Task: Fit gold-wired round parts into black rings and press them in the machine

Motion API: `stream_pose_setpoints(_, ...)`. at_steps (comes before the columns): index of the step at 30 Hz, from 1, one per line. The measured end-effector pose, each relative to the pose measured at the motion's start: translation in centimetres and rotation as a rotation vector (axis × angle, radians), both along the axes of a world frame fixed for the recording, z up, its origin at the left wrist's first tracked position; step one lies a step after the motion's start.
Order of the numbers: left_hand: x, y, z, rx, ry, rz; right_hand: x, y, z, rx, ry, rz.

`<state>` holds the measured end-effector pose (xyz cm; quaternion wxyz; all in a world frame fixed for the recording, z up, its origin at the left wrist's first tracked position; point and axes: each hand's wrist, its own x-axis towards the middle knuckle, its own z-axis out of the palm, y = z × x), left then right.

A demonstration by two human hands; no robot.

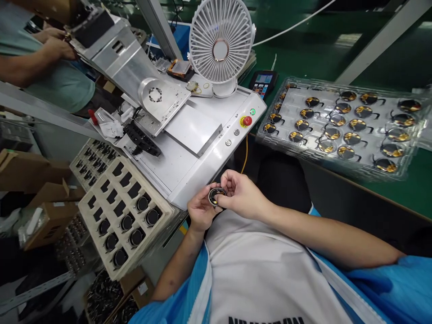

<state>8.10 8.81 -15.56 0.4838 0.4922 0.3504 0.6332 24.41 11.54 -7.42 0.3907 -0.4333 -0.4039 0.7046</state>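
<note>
Beside white benchtop machine (209, 165), left hand (201, 209) cradling round watch case (212, 193); right hand (240, 192) resting thumb on its face, any pinch remaining unclear. Steady support, light thumb pressure likely sparing delicate parts.

Disc (213, 194): is edged in shiny metal. Fan (221, 48): is moulded in smooth plastic. Clear tray (294, 99): is formed in glossy plastic. Shirt (256, 265): is made of matt cloth.

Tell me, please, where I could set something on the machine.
The flat plate looks bare between the metal column and front buttons; so does the base right of the black fixture. Left of the fan is crowded.
</note>
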Motion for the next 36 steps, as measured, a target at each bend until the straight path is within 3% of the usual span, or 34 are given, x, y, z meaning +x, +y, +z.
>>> stream_pose_setpoints(15, 0.1, -0.4, -0.6, -0.071, 0.046, 0.127, -0.2, 0.1, 0.0, 0.005, 0.009, -0.014)
stream_pose_setpoints(30, -0.3, -0.3, -1.6, -0.090, 0.047, 0.115, -0.4, 0.5, -0.6, -0.001, 0.029, -0.005)
stream_pose_setpoints(36, -0.4, -0.3, -1.8, -0.053, 0.044, 0.118, -0.4, 1.0, -1.0, -0.127, 0.125, 0.021)
